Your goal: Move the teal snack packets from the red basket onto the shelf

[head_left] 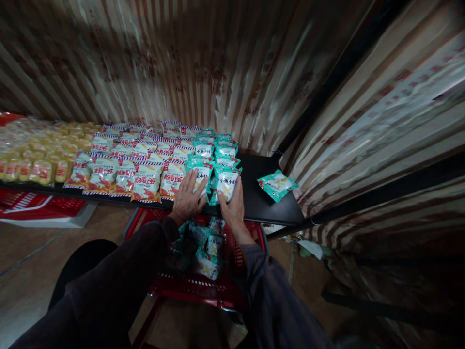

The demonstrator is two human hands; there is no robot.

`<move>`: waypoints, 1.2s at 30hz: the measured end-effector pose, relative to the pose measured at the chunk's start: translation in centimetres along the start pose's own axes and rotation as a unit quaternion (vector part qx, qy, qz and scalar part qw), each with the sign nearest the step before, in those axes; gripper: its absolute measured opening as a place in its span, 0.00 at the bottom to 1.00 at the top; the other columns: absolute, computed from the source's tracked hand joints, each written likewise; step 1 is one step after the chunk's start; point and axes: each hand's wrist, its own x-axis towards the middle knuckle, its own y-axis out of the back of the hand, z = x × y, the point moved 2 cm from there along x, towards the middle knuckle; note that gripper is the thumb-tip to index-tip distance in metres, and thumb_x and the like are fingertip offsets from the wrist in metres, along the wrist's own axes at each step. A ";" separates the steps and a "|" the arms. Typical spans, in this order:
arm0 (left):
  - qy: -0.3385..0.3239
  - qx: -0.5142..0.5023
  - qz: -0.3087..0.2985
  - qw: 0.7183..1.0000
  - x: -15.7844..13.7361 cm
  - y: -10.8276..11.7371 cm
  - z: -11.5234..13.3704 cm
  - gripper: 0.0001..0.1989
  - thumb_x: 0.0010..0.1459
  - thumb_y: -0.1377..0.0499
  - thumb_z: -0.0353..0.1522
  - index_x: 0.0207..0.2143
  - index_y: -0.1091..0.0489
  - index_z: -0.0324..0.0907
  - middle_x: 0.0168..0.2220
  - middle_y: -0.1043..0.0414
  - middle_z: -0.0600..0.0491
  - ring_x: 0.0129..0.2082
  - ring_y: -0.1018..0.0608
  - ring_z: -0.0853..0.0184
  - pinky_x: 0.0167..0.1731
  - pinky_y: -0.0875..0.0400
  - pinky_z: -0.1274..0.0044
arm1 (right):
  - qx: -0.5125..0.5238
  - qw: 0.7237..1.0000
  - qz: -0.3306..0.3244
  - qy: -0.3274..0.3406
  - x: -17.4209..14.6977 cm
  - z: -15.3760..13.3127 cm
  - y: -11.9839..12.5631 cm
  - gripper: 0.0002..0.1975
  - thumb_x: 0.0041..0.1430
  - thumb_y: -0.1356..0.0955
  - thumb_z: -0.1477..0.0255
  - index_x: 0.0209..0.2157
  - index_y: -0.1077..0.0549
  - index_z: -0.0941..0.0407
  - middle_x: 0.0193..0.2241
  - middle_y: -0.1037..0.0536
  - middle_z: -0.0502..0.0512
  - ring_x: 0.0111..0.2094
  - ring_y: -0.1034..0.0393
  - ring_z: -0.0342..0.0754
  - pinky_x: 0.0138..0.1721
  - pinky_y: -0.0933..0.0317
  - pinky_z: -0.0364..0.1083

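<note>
My left hand (189, 198) lies with its fingers stretched out against a green-and-white snack bag (204, 170) at the front of a black shelf. My right hand (234, 206) has its thumb on the front and its fingers along the right side of the neighbouring green snack bag (225, 179). Both bags stand upright in the front row, with more green bags (224, 142) behind them. Farther right, a single green bag (277, 184) lies flat on the shelf (259, 169). Below my hands, a red basket (214, 289) holds several similar bags (206, 264).
Rows of white snack bags with red lettering (147, 178) stand left of the green ones. Beyond them are yellow packaged goods (43, 169). Striped plastic sheeting (203, 72) hangs behind the shelf. A dark metal bar (381, 191) runs at the right. A red crate (36, 206) sits below left.
</note>
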 end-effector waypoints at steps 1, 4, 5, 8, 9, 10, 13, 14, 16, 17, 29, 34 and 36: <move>-0.003 -0.001 0.004 1.000 0.0 0.0 0.0 0.28 0.59 0.45 0.33 0.62 0.42 0.38 0.69 0.61 0.39 0.68 0.54 0.50 0.62 0.45 0.57 | -0.004 1.000 0.006 0.000 0.1 0.0 -0.1 0.40 0.61 0.38 0.57 0.68 0.59 0.58 0.67 0.50 0.66 0.67 0.55 0.57 0.64 0.52 0.60; -0.006 -0.004 0.010 1.000 0.0 -0.1 0.0 0.28 0.59 0.44 0.33 0.62 0.42 0.39 0.70 0.64 0.41 0.68 0.54 0.50 0.62 0.44 0.58 | -0.029 0.999 0.029 0.000 0.2 -0.1 -0.2 0.39 0.62 0.38 0.58 0.67 0.59 0.58 0.66 0.47 0.66 0.66 0.51 0.57 0.63 0.49 0.59; -0.005 -0.005 0.010 1.000 0.0 -0.1 0.0 0.28 0.59 0.44 0.33 0.62 0.41 0.40 0.70 0.65 0.42 0.68 0.54 0.50 0.62 0.44 0.58 | -0.039 0.999 0.031 0.002 0.2 -0.1 -0.2 0.39 0.62 0.38 0.58 0.67 0.58 0.57 0.66 0.46 0.65 0.66 0.50 0.57 0.62 0.48 0.58; 0.003 -0.008 0.005 1.000 0.0 -0.1 0.1 0.28 0.59 0.44 0.33 0.62 0.40 0.42 0.70 0.66 0.43 0.68 0.53 0.50 0.62 0.45 0.58 | -0.056 0.998 0.021 0.006 0.2 -0.1 -0.3 0.37 0.62 0.39 0.59 0.67 0.55 0.57 0.65 0.44 0.65 0.64 0.47 0.56 0.61 0.45 0.57; 0.005 -0.009 0.003 1.000 0.1 0.0 0.1 0.27 0.59 0.44 0.33 0.61 0.40 0.42 0.70 0.65 0.43 0.68 0.53 0.50 0.62 0.45 0.58 | -0.056 0.998 0.014 0.005 0.1 -0.1 -0.3 0.37 0.62 0.39 0.59 0.67 0.55 0.58 0.64 0.43 0.66 0.64 0.46 0.56 0.60 0.45 0.57; 0.006 -0.009 0.002 1.000 0.1 0.0 0.1 0.27 0.59 0.44 0.33 0.61 0.40 0.42 0.70 0.65 0.43 0.68 0.53 0.50 0.63 0.45 0.58 | -0.055 0.998 0.010 0.004 0.1 0.0 -0.3 0.37 0.62 0.38 0.58 0.67 0.54 0.58 0.64 0.42 0.66 0.63 0.45 0.57 0.60 0.44 0.57; 0.004 -0.010 0.005 1.000 0.2 0.1 0.2 0.27 0.58 0.43 0.33 0.61 0.39 0.42 0.70 0.64 0.43 0.68 0.53 0.50 0.62 0.45 0.58 | -0.044 0.999 -0.005 0.004 0.1 0.0 -0.1 0.39 0.61 0.38 0.57 0.67 0.54 0.58 0.64 0.42 0.66 0.63 0.45 0.57 0.60 0.45 0.57; 0.004 -0.009 0.008 1.000 0.2 0.1 0.2 0.27 0.58 0.43 0.33 0.61 0.39 0.42 0.70 0.64 0.43 0.68 0.53 0.50 0.62 0.45 0.58 | -0.040 0.999 -0.009 0.004 0.1 0.0 0.0 0.40 0.61 0.37 0.56 0.67 0.54 0.59 0.64 0.43 0.67 0.64 0.46 0.57 0.61 0.46 0.57; 0.003 -0.007 0.012 1.000 0.1 0.2 0.2 0.27 0.58 0.43 0.33 0.61 0.39 0.43 0.70 0.64 0.43 0.68 0.52 0.50 0.62 0.45 0.58 | -0.032 0.999 -0.014 -0.001 0.1 0.0 0.2 0.42 0.59 0.37 0.54 0.67 0.55 0.60 0.65 0.44 0.67 0.65 0.48 0.58 0.61 0.47 0.58; 0.003 -0.007 0.014 1.000 0.1 0.2 0.2 0.28 0.58 0.43 0.33 0.61 0.39 0.43 0.70 0.64 0.43 0.68 0.52 0.50 0.62 0.45 0.57 | -0.028 1.000 -0.012 -0.006 0.2 0.0 0.3 0.43 0.58 0.37 0.53 0.67 0.55 0.60 0.65 0.45 0.67 0.65 0.49 0.59 0.62 0.47 0.59; 0.004 -0.008 0.005 1.000 0.0 0.1 0.2 0.29 0.58 0.42 0.35 0.61 0.40 0.45 0.70 0.65 0.45 0.68 0.52 0.49 0.62 0.46 0.56 | 0.090 0.991 0.008 -0.099 3.3 0.8 1.6 0.43 0.60 0.40 0.50 0.68 0.60 0.56 0.67 0.47 0.63 0.66 0.50 0.56 0.64 0.53 0.58; -0.001 -0.016 -0.002 1.000 0.1 0.1 0.3 0.29 0.58 0.42 0.35 0.61 0.40 0.42 0.70 0.67 0.44 0.68 0.53 0.49 0.62 0.44 0.57 | 0.116 0.986 -0.033 -0.112 4.8 0.9 1.3 0.44 0.57 0.37 0.49 0.68 0.55 0.55 0.63 0.39 0.61 0.61 0.40 0.58 0.60 0.46 0.57; -0.004 -0.017 -0.006 1.000 0.2 0.1 0.3 0.29 0.58 0.42 0.35 0.61 0.40 0.42 0.70 0.67 0.44 0.68 0.53 0.49 0.62 0.44 0.57 | 0.121 0.985 -0.046 -0.114 4.9 0.9 1.0 0.45 0.57 0.37 0.49 0.68 0.55 0.55 0.61 0.35 0.62 0.58 0.35 0.59 0.58 0.43 0.57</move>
